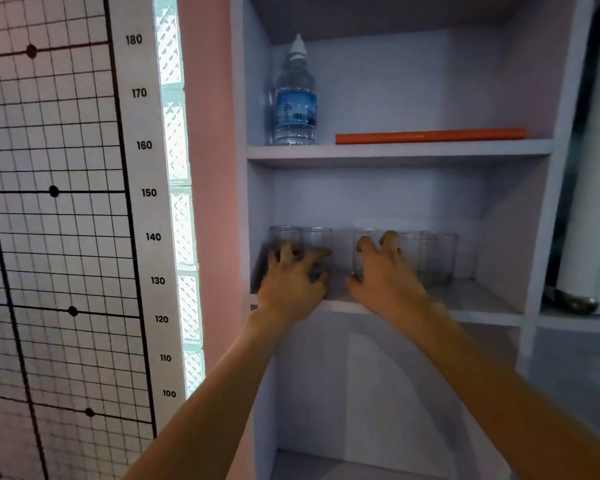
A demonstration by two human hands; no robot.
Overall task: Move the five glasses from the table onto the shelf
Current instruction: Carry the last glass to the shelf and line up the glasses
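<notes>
Glasses: five or so clear tumblers standing upright in a row on the middle shelf [482,299], long axes vertical, row running left to right across the shelf's width.
Forearms: both bare, reaching up and forward from the bottom edge, converging toward the shelf.
Left hand [291,282]: fingers spread and curled like a claw over the two leftmost glasses [300,240]; touching or just off the glass, cannot tell; not clearly gripping.
Right hand [385,275]: likewise splayed, fingers arched over the middle glass [366,242]; contact uncertain, no firm closure visible.
Right-end glasses [433,258]: two or three overlapping in view just beyond the right fingertips, exact count blurred.
Key relation: glasses directly ahead of and slightly above both palms, at fingertip reach; left pair nearer the left hand, remainder nearer the right; small gap in the row between the two hands.
Table: not in view.
Task stage, judged: all glasses apparently on the shelf already; hands likely releasing or nudging the row straight.
Risk, judged: tumblers close together, easy to clink or tip with spread fingers.
Upper shelf: water bottle [295,98] at left, orange rod [430,136] lying flat to its right.
Far left: measuring grid chart [49,202] on the wall.
</notes>
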